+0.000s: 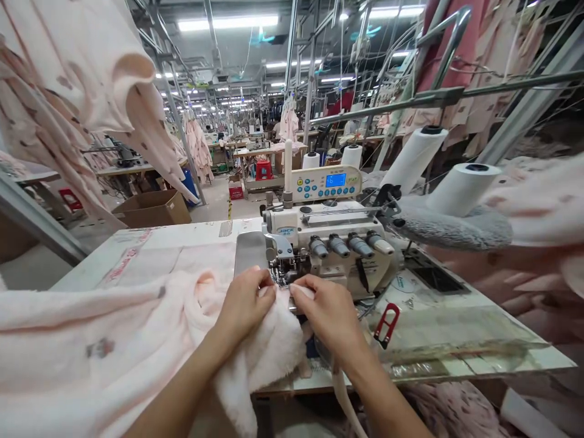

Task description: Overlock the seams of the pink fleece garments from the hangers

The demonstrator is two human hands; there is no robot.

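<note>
Pale pink plush fabric (pixel 137 340) with dark printed spots spreads over the left of the table and hangs off its front edge. My left hand (pixel 246 304) is closed on the fabric's edge, just left of the presser foot of a white overlock sewing machine (pixel 333 237). On the other side of the foot, my right hand (pixel 326 307) pinches the fabric edge between thumb and fingers. A pale strip (pixel 345 401) hangs below my right hand. The stitching point between both hands is partly hidden by my fingers.
Red-handled thread snips (pixel 387 325) lie right of my right wrist on the white table (pixel 493 359). Thread cones (pixel 463 188) stand behind the machine at right. Pink garments (pixel 104 67) hang at upper left, above a cardboard box (pixel 155 208).
</note>
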